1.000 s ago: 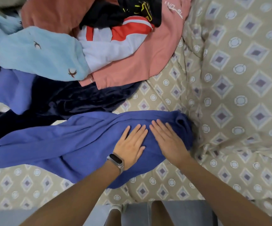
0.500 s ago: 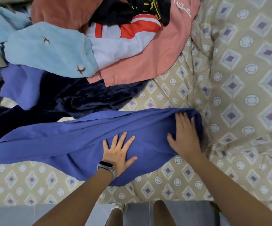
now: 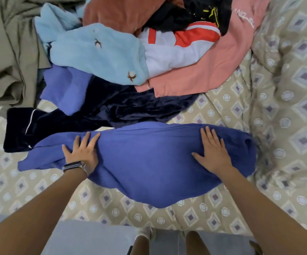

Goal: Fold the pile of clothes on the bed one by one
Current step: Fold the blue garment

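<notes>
A blue garment (image 3: 149, 162) lies stretched sideways across the patterned bed cover (image 3: 286, 126), close to the bed's front edge. My left hand (image 3: 82, 151), with a dark watch on its wrist, presses flat on the garment's left part, fingers spread. My right hand (image 3: 212, 150) presses flat on its right part, near the bunched right end. Behind the garment lies the pile of clothes (image 3: 139, 57): a light blue fleece piece (image 3: 101, 54), a white and red top (image 3: 182, 46), a salmon pink shirt (image 3: 213, 70), a rust piece and dark navy velvet clothes (image 3: 130, 107).
An olive green cloth (image 3: 7, 52) lies bunched at the back left. A second blue piece (image 3: 64, 89) pokes out of the pile's left side. The cover rises in folds at the right. My legs and the grey floor (image 3: 86, 238) show below the bed's edge.
Both hands lay side by side in the garment's middle; they have slid apart, the left one to the left, the right one to the right, flattening the cloth.
</notes>
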`<action>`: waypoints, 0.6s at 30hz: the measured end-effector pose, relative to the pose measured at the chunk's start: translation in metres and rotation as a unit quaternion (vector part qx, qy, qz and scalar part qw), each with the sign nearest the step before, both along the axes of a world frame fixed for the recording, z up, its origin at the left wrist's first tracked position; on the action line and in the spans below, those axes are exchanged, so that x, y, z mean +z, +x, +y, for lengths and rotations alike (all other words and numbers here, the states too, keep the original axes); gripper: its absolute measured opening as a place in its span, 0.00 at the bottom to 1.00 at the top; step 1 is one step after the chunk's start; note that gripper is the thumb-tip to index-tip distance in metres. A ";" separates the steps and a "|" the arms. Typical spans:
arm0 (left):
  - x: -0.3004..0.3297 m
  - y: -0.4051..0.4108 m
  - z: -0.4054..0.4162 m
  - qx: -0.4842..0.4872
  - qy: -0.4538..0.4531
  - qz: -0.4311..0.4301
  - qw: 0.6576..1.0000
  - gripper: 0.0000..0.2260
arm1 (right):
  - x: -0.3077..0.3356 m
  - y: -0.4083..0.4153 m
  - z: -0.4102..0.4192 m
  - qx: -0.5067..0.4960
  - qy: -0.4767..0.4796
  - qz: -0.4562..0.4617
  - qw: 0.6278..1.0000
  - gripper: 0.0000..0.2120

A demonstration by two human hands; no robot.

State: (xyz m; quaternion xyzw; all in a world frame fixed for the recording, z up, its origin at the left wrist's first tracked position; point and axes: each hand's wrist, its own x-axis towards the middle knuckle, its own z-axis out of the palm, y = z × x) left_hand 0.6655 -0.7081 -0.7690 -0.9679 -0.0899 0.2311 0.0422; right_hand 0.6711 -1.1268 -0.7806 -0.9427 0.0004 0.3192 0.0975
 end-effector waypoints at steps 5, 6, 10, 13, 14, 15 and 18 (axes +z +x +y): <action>0.007 -0.019 0.032 0.089 -0.107 -0.157 0.978 0.22 | 0.013 -0.017 0.037 -0.085 0.070 -0.134 0.985 0.34; 0.011 -0.028 0.027 0.129 -0.143 -0.212 0.958 0.21 | 0.018 -0.026 0.048 -0.123 0.111 -0.191 0.967 0.29; 0.020 -0.059 0.003 0.467 -0.309 -0.226 0.797 0.08 | 0.029 -0.070 0.083 -0.370 0.128 -0.291 0.873 0.21; 0.013 -0.065 0.004 0.703 -0.351 -0.121 0.607 0.10 | 0.034 -0.094 0.086 -0.587 0.095 -0.279 0.754 0.28; 0.011 -0.064 0.008 0.729 -0.385 -0.098 0.557 0.10 | 0.034 -0.098 0.083 -0.677 0.089 -0.254 0.685 0.30; 0.008 -0.061 0.011 0.742 -0.430 -0.089 0.507 0.08 | 0.034 -0.100 0.078 -0.766 0.087 -0.203 0.603 0.31; 0.012 -0.055 0.012 0.719 -0.560 -0.058 0.407 0.09 | 0.031 -0.105 0.071 -0.853 0.141 -0.038 0.501 0.24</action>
